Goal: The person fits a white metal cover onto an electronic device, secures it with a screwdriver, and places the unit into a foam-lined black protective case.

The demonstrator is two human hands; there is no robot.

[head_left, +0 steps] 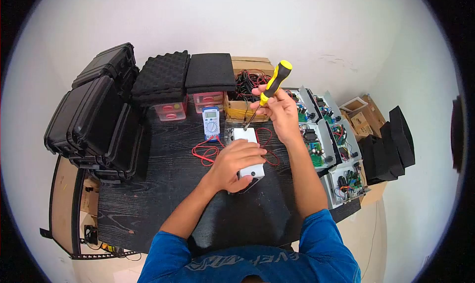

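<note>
A yellow-and-black screwdriver (276, 80) is held in my right hand (283, 115), its handle leaning up and to the right. Its shaft slants down to the far end of a white box (246, 134), where the tip is at or very near a dark screw. My left hand (236, 163) grips across the middle of the box, with fingers over the top and the thumb at the near end. Another dark screw (254, 173) shows at that near end. Just beyond my left hand, a blue multimeter (212, 123) lies with red leads (204, 152) on the table.
Black hard cases (84, 117) are stacked at the left of the dark table (148, 199). Foam sheets (210, 71) lie on red drawer boxes (170, 112) at the back. A carton (239, 109) holds cables. Open units with circuit boards (316, 139) line the right side.
</note>
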